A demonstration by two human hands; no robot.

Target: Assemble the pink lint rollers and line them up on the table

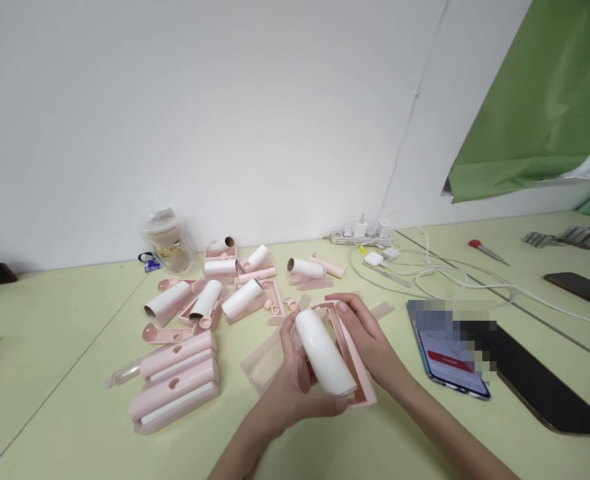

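My left hand (295, 383) is closed around a white roll (325, 357), a smooth tube with a slightly loose edge at its near end. My right hand (372, 337) grips a long pink plastic case (355, 373) by its right side. The roll lies tilted along the open side of the case, close against it; whether it sits inside, I cannot tell. Beneath my left hand, a clear plastic sleeve (262, 363) rests on the table. To the left, two pink cases (175, 393) lie closed, with white showing along their lower sides.
Several loose white rolls (245, 300) and pink parts (167, 333) spread across the table's left half. A bagged tub (165, 240) stands by the wall. White cables (435, 270) run from a power strip (359, 237). At right lie a phone (449, 360), a dark slab (549, 387) and a screwdriver (487, 251).
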